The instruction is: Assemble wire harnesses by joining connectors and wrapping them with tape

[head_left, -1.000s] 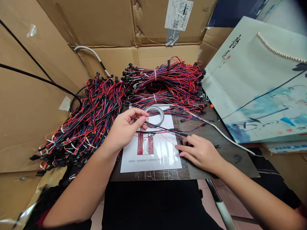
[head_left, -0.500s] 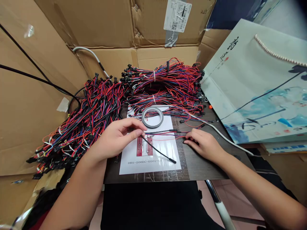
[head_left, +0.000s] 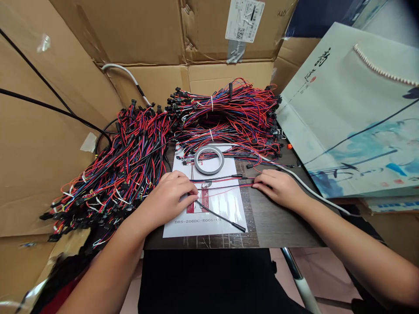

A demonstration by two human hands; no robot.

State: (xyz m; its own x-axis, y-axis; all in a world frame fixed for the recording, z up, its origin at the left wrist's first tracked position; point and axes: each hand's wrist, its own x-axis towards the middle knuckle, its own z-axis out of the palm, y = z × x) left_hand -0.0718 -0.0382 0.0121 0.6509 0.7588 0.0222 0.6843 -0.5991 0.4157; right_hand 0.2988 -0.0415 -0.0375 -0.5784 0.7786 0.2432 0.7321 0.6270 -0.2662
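Note:
Over the printed sheet [head_left: 209, 229], my left hand [head_left: 175, 194] is closed on a wire harness [head_left: 222, 186], with fingers and thumb pinched together. A black cable end [head_left: 222, 216] of it sticks out below those fingers and points toward the sheet's lower right corner. To the right, my right hand [head_left: 275, 187] pinches red and black wires of the harness, which run nearly straight between both hands. Just behind them a second harness with black sleeving [head_left: 219, 178] lies across the paper. A roll of grey tape [head_left: 195, 163] rests flat behind that.
Bundled red, blue and black wire harnesses [head_left: 222, 104] are stacked at the back. A loose heap of harnesses [head_left: 131, 152] fills the left side. A white cable [head_left: 304, 185] crosses the dark table [head_left: 278, 226]. A pale paper bag [head_left: 360, 131] stands right; cardboard walls [head_left: 140, 35] enclose the back.
My left hand has come down toward the table and its fingers have closed further. The wires between my hands are now straighter. My right hand has shifted slightly.

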